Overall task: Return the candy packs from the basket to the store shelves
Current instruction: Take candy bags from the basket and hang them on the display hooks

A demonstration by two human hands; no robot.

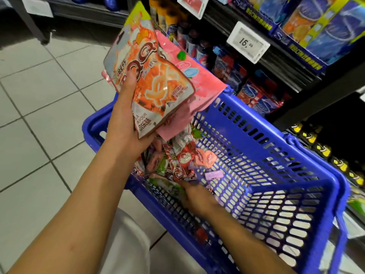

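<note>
**Packs in hand, more waiting in the basket**

Above the far-left corner of the blue plastic mesh basket (292,194), the left hand (126,123) clamps a stack of flat candy bags (158,84), orange in front, pink behind, long axis upright. Inside the basket, the right hand (197,196) reaches into the heap of small wrapped candies (177,163); blur hides its grip. The dark store shelves (286,62) stand beyond the basket, nearer the right hand; nothing blocks them.

Glossy wrappers, moulded plastic, tiled floor

The orange candy pack (152,84) and pink pack (199,89) are shiny, crinkled plastic film; the blue basket (296,161) is smooth perforated plastic with a slight sheen. Floor tiles (39,107) look smooth, pale and semi-matt. Shelf boxes (324,30) appear glossy printed card; the shelf frame (308,95) looks dark matt metal.
</note>
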